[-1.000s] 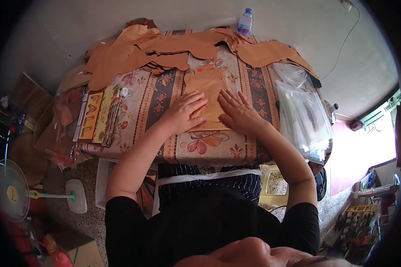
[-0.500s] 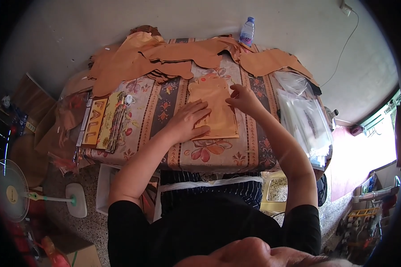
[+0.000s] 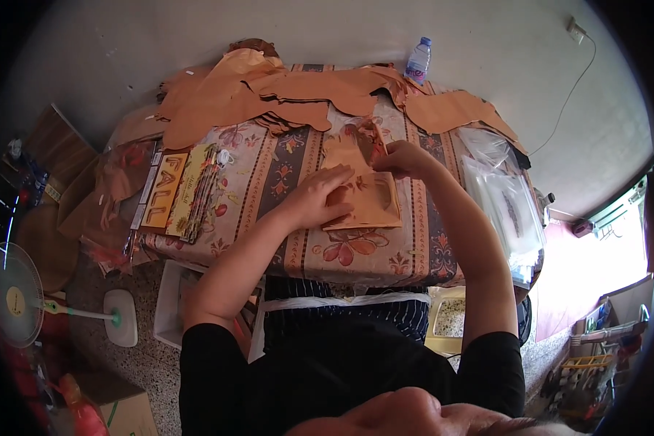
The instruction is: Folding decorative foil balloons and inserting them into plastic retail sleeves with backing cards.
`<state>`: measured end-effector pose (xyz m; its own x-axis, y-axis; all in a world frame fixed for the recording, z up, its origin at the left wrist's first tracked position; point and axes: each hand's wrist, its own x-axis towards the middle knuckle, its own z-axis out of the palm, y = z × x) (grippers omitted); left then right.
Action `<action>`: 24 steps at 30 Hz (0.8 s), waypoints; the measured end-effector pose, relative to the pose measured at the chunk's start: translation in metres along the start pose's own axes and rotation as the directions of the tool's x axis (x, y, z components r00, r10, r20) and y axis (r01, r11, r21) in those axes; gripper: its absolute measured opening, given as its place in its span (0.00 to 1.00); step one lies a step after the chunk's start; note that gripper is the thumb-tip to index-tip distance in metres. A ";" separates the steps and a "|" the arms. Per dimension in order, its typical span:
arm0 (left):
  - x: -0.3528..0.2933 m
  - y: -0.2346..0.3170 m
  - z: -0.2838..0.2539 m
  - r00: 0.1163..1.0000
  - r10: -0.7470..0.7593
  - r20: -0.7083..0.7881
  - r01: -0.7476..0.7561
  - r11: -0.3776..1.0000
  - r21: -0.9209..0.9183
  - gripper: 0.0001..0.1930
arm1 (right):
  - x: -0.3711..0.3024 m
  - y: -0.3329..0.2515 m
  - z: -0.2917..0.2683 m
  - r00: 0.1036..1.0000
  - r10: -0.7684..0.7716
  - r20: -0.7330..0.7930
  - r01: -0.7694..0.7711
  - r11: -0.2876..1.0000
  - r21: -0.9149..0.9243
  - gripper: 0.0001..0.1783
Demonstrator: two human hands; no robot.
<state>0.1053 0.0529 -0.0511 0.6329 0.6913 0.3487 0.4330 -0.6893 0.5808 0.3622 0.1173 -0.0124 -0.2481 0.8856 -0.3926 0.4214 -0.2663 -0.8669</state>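
Note:
On the patterned tablecloth in front of me lies a stack of flat orange-tan sheets (image 3: 374, 212) with an uneven upper outline. My left hand (image 3: 320, 198) rests on its left side, fingers stretched out and pressing flat. With closed fingers, my right hand (image 3: 408, 160) grips the upper right edge of the top sheet, which is lifted and folded over toward me. A reddish-brown patterned area shows beneath the lifted part. My right fingertips are partly hidden behind the hand.
Larger orange-tan cut-out sheets (image 3: 225, 94) spread along the table's far side, near a water bottle (image 3: 418, 62). Clear plastic sleeves (image 3: 498, 196) lie at the right. Printed signs (image 3: 189, 190) stand stacked at the left. A fan (image 3: 14, 298) is left of the table (image 3: 305, 267).
My right hand has taken hold of the top sheet's right edge and pulled it up and over. My left hand stays pressed on the stack. The view has shifted slightly.

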 end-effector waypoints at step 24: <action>0.005 -0.011 -0.020 0.837 -0.541 0.085 0.495 0.679 -0.542 0.07 | -0.048 0.026 0.017 0.965 -0.261 0.029 0.258 0.962 0.094 0.08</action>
<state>0.0913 0.0683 -0.0407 0.3500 0.9329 -0.0853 0.2588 -0.0088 0.9659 0.3697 0.0616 -0.0212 -0.3744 0.9131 -0.1612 0.2597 -0.0636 -0.9636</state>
